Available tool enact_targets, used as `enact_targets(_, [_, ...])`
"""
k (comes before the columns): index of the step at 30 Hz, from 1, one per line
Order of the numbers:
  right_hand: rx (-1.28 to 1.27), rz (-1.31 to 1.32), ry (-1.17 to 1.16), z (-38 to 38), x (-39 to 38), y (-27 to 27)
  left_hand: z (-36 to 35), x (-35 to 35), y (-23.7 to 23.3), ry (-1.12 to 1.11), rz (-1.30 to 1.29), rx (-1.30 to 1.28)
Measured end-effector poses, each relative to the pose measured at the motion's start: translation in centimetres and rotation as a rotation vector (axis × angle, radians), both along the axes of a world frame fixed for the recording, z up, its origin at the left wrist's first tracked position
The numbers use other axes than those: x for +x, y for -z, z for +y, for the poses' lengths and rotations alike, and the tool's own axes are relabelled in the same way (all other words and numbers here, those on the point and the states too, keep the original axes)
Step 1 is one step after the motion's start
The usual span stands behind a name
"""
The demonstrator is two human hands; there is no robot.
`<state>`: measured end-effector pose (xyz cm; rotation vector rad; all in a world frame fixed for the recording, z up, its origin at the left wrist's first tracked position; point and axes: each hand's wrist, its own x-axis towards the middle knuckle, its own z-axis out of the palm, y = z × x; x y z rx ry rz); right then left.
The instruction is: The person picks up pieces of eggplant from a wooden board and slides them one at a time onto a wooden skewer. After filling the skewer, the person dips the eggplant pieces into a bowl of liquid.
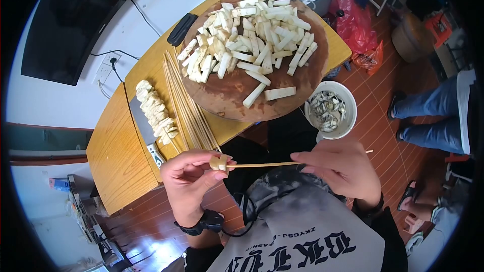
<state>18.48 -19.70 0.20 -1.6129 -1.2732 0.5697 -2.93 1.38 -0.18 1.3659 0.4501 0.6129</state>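
My left hand (189, 176) pinches a pale cut vegetable piece (219, 163) between thumb and fingers. The piece sits on the end of a thin wooden skewer (262, 164). My right hand (348, 168) is closed around the skewer's other part, and its tip sticks out beyond the hand. Above my hands, a round wooden board (227, 103) bears a heap of pale vegetable sticks (252, 35). Left of the board lie a bundle of bare skewers (184, 103) and a row of threaded vegetable pieces (154, 111).
The yellow wooden table (113, 156) holds the board. A white bucket (351, 121) with dark and pale scraps stands on the floor at right, below red plastic bags (353, 20). Another person's legs (431, 116) are at far right. A black screen (75, 20) is at upper left.
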Motion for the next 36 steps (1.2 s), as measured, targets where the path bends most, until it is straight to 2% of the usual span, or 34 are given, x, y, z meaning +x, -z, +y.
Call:
enact_targets(7, [0.062,-0.183,0.002,-0.2,-0.5,1.3,-0.2,0.1,0.3,-0.023,0.036,-0.057])
enact_targets(16, [0.15,-0.28,-0.039,-0.1,0.0,1.2,-0.1,0.3,0.2,0.008,0.025,-0.077])
enact_targets(28, [0.176,-0.248,-0.069,0.0,0.3,0.7,0.0,0.2,0.2,0.043,0.014,-0.083])
enact_targets(32, [0.105,-0.183,0.013,0.0,0.2,1.0,-0.2,0.5,0.2,0.04,0.053,-0.031])
enact_targets(36, [0.056,-0.143,0.03,-0.1,0.3,0.6,-0.2,0.5,0.1,0.065,0.015,-0.121])
